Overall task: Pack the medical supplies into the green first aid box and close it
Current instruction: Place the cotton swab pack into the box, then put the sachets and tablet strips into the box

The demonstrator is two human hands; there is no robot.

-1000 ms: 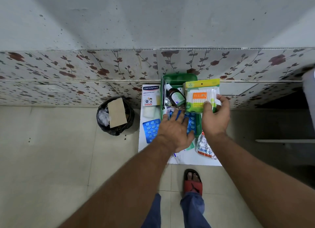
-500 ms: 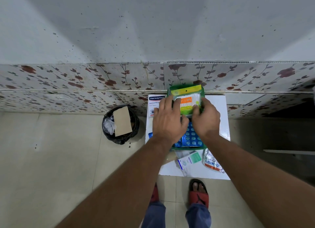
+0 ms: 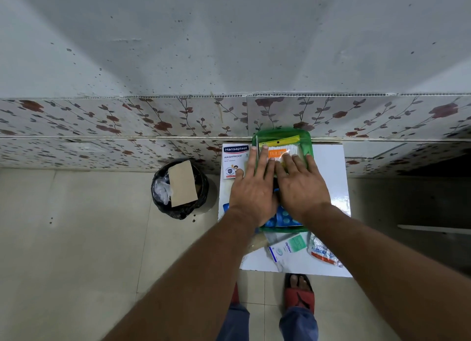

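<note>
Nearest the person, on the white counter (image 3: 328, 162), an Optibex sachet (image 3: 288, 249) and a foil strip pack (image 3: 322, 254) are left unpacked. Beyond them, the green first aid box (image 3: 305, 142) is found against the floral wall panel, with blue blister packs (image 3: 284, 217) at its near end. The left hand (image 3: 252, 187) and right hand (image 3: 300, 185) are laid flat on it, fingers (image 3: 265, 159) spread and gripping nothing, over the cotton swab pack (image 3: 280, 149). Whether a clear lid is being pressed cannot be told. Pressing down appears to be the step in hand. Left of the box, a Hansaplast box (image 3: 233, 159) and another blister pack remain outside; these should be packed next, which calls for the hands to be lifted
</note>
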